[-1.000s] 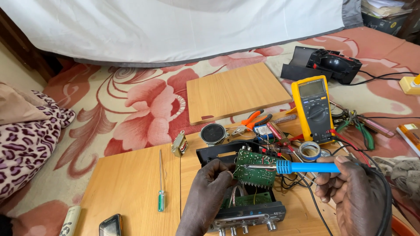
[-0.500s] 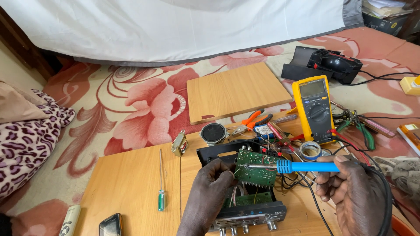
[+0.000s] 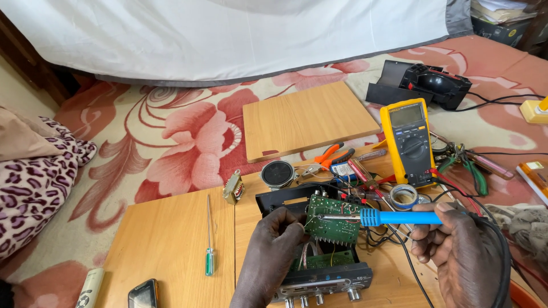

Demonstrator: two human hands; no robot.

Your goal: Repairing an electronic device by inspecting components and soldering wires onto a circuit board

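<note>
My left hand [image 3: 271, 245] pinches the left edge of a green circuit board [image 3: 333, 221], held tilted up over an open black electronic unit [image 3: 319, 274] with knobs on its front. In my right hand [image 3: 459, 251] is a blue-handled soldering iron [image 3: 399, 217], lying level, its metal tip resting on the upper left part of the board. A black cord runs from the iron over my right wrist.
A yellow multimeter [image 3: 409, 140] with red leads, a roll of tape [image 3: 404, 196], orange pliers [image 3: 330, 155], a small round speaker [image 3: 277, 172], a transformer [image 3: 233, 187], a green-handled screwdriver [image 3: 209, 245], wooden boards [image 3: 305, 117], a phone [image 3: 142, 294] and a black case [image 3: 425, 82] lie around on the floral rug.
</note>
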